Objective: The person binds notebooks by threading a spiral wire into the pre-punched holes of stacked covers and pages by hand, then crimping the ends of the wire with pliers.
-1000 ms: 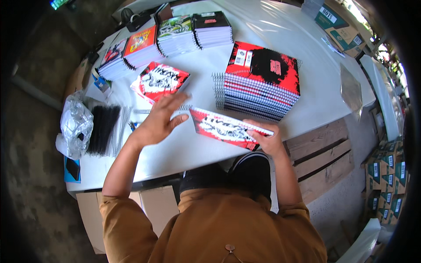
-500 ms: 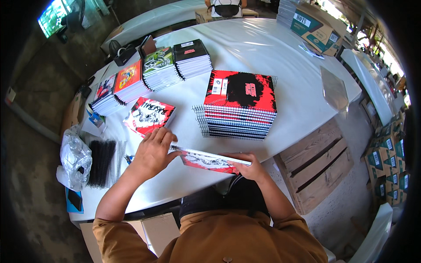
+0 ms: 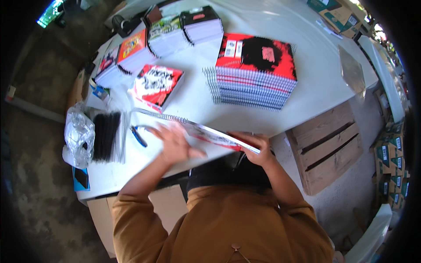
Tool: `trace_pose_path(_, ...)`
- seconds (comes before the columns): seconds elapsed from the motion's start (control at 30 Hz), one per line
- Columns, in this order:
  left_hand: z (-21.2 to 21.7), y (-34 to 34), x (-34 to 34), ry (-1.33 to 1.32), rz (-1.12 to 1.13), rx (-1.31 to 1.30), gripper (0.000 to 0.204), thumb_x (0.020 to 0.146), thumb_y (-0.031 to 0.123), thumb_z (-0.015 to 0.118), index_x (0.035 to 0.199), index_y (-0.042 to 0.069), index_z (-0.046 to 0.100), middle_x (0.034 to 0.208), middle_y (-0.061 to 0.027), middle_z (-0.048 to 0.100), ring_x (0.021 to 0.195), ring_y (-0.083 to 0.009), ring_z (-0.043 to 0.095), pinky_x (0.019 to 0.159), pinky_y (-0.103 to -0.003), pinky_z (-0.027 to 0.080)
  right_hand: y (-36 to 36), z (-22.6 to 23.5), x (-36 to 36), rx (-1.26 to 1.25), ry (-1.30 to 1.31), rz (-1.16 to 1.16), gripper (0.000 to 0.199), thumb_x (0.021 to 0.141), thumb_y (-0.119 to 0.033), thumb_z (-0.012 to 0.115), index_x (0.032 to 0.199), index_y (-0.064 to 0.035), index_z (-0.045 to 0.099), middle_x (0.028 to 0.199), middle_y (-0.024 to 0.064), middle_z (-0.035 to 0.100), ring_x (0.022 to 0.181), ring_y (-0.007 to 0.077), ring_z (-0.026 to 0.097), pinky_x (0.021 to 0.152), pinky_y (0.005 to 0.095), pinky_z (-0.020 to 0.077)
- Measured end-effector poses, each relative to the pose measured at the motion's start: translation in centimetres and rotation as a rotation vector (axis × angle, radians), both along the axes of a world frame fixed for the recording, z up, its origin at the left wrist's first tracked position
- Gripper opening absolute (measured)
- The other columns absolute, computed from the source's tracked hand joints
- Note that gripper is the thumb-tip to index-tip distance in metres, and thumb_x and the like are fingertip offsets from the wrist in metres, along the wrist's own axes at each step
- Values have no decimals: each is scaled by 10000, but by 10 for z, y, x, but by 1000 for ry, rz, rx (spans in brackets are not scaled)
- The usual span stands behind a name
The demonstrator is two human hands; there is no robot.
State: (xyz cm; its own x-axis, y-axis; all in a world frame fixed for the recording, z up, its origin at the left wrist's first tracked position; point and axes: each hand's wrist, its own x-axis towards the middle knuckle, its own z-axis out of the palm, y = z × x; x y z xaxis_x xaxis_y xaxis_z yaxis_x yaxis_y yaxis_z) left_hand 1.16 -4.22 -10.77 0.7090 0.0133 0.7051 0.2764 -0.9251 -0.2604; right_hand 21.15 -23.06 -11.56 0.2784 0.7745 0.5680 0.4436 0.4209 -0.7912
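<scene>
My right hand [image 3: 253, 147] grips the right end of a thin red-and-white notebook [image 3: 219, 139], held tilted on edge above the near edge of the table. From the notebook's left end a silver wire coil [image 3: 160, 115] sticks out well past the pages. Blurred by motion, my left hand [image 3: 175, 142] is just below the coil, its fingers spread and thumb apart, with nothing seen in it. Blue-handled pliers [image 3: 139, 136] lie on the table left of that hand. Beyond the coil lies a stack of red-and-white covers or pages [image 3: 158, 85].
A tall stack of red-and-black spiral notebooks [image 3: 256, 83] stands on the white-covered table [image 3: 324, 83]. Several notebook stacks [image 3: 164, 33] line the back left. Black coils [image 3: 106, 136] lie beside a clear plastic bag [image 3: 80, 133]. A wooden pallet [image 3: 326, 147] is at right.
My left hand has come away from the notebook's end and moved right and down, opening. The coil now shows, extending leftward. The view has shifted, with table things higher in the picture.
</scene>
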Motion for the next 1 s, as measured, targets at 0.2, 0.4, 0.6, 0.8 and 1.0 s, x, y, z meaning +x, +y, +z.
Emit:
trace_pose_path(0.2,-59,-19,-9,241,-50,-274,1080,693,763,425,1300,-109,231,1366,-374,139,1241,-513,185,976,-647,90,-1,-4,-11,18,-142,-40,490,636,100,600,1108,-29,614,1042,142,637,923,263,629,825,329,484)
trace_pose_path(0.4,-25,0,13,-293,-21,-243,1035,711,746,452,1317,-74,270,1411,-291,165,1268,-493,177,950,-690,110,2,4,-19,88,-208,53,417,706,29,639,1118,-24,605,1071,139,629,952,265,624,823,329,490)
trace_pose_path(0.6,-34,-27,1,-263,-162,-24,966,782,735,327,1345,-45,240,1416,-246,193,1271,-533,127,991,-672,44,-4,6,-13,32,-163,28,367,704,25,577,1068,24,620,1056,161,632,949,276,629,841,351,490)
trace_pose_path(0.8,-45,-46,7,-43,-403,-169,850,751,679,495,1151,-66,400,1225,-281,417,1166,-508,335,975,-655,166,-4,2,-17,28,-102,-58,411,688,82,550,1084,-4,619,1029,166,639,929,291,633,827,345,496)
trace_pose_path(1.0,-15,-33,21,-172,-136,-182,995,783,745,281,1340,-78,248,1419,-320,71,1293,-537,50,1016,-639,27,5,2,-32,77,-166,33,553,662,68,612,1192,-80,561,1093,126,616,936,282,621,806,346,503)
